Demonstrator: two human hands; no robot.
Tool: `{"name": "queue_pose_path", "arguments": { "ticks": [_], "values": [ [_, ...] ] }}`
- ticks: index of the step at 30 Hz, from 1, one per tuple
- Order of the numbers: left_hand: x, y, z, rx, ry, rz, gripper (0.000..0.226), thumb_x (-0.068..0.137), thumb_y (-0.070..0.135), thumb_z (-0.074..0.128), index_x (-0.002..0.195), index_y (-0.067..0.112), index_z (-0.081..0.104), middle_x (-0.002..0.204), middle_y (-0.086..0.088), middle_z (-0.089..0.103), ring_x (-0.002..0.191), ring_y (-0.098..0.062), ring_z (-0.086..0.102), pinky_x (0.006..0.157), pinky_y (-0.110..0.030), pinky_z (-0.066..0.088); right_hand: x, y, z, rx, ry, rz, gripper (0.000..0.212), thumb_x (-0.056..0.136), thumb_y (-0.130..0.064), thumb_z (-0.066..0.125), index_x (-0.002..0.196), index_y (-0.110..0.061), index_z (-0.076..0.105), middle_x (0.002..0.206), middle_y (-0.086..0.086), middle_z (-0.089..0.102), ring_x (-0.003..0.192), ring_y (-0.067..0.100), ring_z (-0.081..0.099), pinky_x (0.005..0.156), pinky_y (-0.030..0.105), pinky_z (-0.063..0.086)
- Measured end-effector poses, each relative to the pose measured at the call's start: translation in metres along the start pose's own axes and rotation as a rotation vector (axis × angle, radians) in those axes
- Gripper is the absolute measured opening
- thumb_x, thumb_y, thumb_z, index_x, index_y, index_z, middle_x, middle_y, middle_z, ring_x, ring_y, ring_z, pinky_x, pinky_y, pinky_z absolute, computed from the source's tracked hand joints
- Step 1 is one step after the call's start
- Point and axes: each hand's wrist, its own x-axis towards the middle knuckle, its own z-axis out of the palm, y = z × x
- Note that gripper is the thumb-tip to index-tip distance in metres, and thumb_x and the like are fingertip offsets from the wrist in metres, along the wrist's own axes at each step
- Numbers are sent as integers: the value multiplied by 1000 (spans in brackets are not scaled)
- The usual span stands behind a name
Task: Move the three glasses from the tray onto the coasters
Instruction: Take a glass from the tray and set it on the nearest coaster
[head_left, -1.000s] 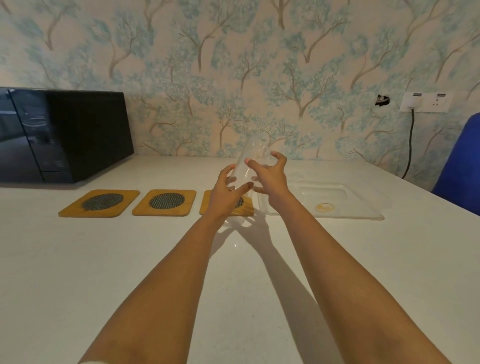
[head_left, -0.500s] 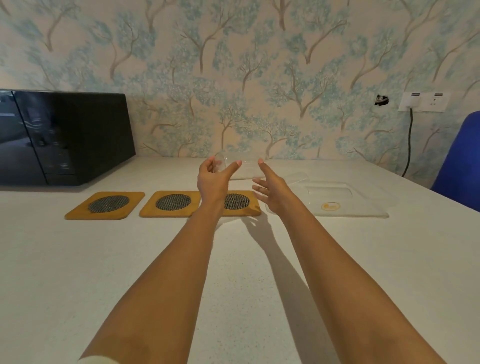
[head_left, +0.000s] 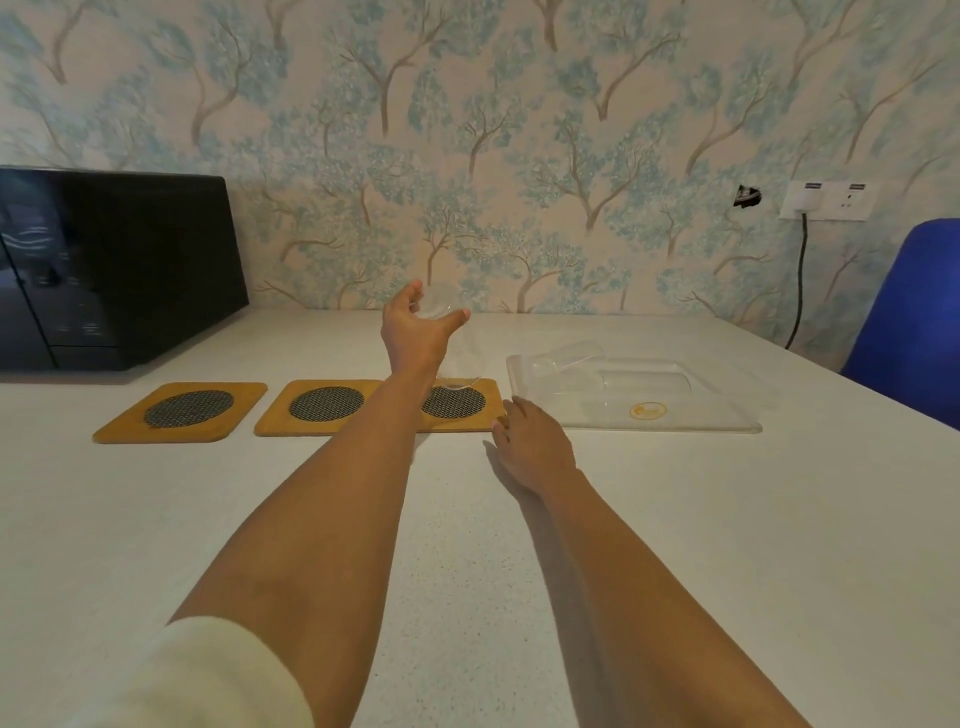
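My left hand (head_left: 415, 338) grips a clear glass (head_left: 460, 353) around its rim, upright, with its base just above or touching the rightmost wooden coaster (head_left: 467, 402). My right hand (head_left: 530, 441) rests palm down on the counter by that coaster's front right corner, holding nothing. The middle coaster (head_left: 324, 405) and left coaster (head_left: 187, 410) carry nothing. On the clear plastic tray (head_left: 675, 421) to the right, two more clear glasses lie on their sides: one glass (head_left: 571, 358) at the tray's back left, another glass (head_left: 644, 382) in its middle.
A black microwave (head_left: 114, 270) stands at the back left against the wallpapered wall. A blue chair back (head_left: 914, 317) rises at the right edge. A wall socket (head_left: 826, 200) with a black cable sits above the counter's far right corner.
My left hand took the glass alone, turned it upright and lowered it over the rightmost coaster. My right hand let go and dropped to the counter.
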Motion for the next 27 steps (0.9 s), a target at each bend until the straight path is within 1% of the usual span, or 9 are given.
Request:
{"name": "queue_pose_path", "arguments": {
  "ticks": [3,6,8,11,13,17,21,27],
  "values": [
    [4,-5,4,52,-23,12,73,70,17,81,135,9,48,138,-9,50,127,-20,48,99,-23,37,-1,5,10,-13,-42,22,46,101,-31,31,138,-5,42,145,12,45,134,26,43,113,38,33],
    [8,-11,8,90,-44,5,73,70,17,81,134,9,48,138,-9,50,126,-20,48,104,-30,39,-2,8,15,43,-58,85,50,101,-33,30,141,-4,39,149,13,41,139,28,38,116,39,29],
    [10,-16,10,112,-52,-5,73,69,17,82,134,8,48,138,-10,50,126,-21,48,105,-32,40,-1,9,18,44,-53,102,52,101,-35,29,142,-5,39,149,13,42,138,28,39,116,40,30],
    [12,-21,14,128,-58,-20,79,69,18,82,137,7,44,140,-11,47,128,-23,46,107,-33,38,1,10,22,19,-49,119,53,101,-38,28,141,-6,39,147,12,45,136,28,42,115,40,32],
    [13,-23,17,153,-54,-31,84,69,20,83,140,6,40,142,-12,45,131,-24,43,109,-33,36,1,11,23,-6,-63,124,53,101,-38,28,142,-6,39,149,11,42,138,27,39,117,39,29],
    [16,-29,18,199,-34,-53,85,69,23,82,140,6,39,141,-13,44,132,-26,41,109,-36,35,3,13,25,-34,-74,109,53,101,-38,27,143,-7,38,153,10,37,142,26,34,119,39,24],
    [20,-35,19,212,-2,-69,81,68,25,83,137,7,44,139,-13,47,131,-27,42,108,-37,36,3,14,27,-40,-57,99,52,100,-37,28,142,-8,40,151,10,40,141,26,36,119,39,25],
    [24,-39,25,214,3,-70,79,69,25,82,136,7,44,138,-13,49,129,-27,44,107,-35,37,3,14,28,-38,-45,100,51,100,-37,28,141,-9,41,150,9,41,140,26,37,118,39,27]
  ]
}}
